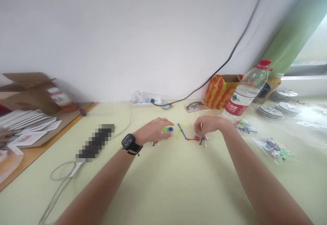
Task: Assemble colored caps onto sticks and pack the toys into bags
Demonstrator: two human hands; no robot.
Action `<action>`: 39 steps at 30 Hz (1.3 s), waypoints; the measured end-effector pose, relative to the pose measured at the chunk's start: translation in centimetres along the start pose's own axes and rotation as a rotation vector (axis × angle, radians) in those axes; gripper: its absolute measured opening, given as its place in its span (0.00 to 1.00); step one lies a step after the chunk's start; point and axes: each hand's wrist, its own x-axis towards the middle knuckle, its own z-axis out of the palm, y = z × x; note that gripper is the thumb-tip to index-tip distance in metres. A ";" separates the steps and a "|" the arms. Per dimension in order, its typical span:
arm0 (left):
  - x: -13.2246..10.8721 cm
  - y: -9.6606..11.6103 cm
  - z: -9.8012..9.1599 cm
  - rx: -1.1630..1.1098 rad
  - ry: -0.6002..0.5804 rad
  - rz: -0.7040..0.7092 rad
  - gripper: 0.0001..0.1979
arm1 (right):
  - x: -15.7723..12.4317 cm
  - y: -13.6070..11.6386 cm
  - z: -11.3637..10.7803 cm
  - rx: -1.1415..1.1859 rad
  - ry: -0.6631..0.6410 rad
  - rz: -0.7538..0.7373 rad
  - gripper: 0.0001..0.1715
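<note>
pale tabletop (163, 187) beneath left fingers (167, 135), right fingers (197, 125) at red stick (191, 139)

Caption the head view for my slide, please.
Left hand open beside a round green piece and round blue piece; right hand at the end of a red plastic stick.

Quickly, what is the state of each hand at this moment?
Left hand: open, thumb and fingers apart near the blue piece.
Right hand: fingers curled at the red piece; whether gripping cannot be told.

Left hand (152, 130) agape, right hand (207, 124) curled
</note>
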 end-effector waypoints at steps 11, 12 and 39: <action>0.0 -2.4 0.6 0.009 -0.034 -0.044 0.20 | 0.1 1.3 -0.8 0.031 0.246 -0.024 0.03; -0.1 -2.4 0.5 0.003 -0.035 -0.046 0.21 | 0.0 1.2 -0.9 0.023 0.282 -0.035 0.03; 1.5 2.0 0.4 -0.601 0.369 0.026 0.17 | 2.3 -6.4 2.5 1.036 0.226 -0.419 0.10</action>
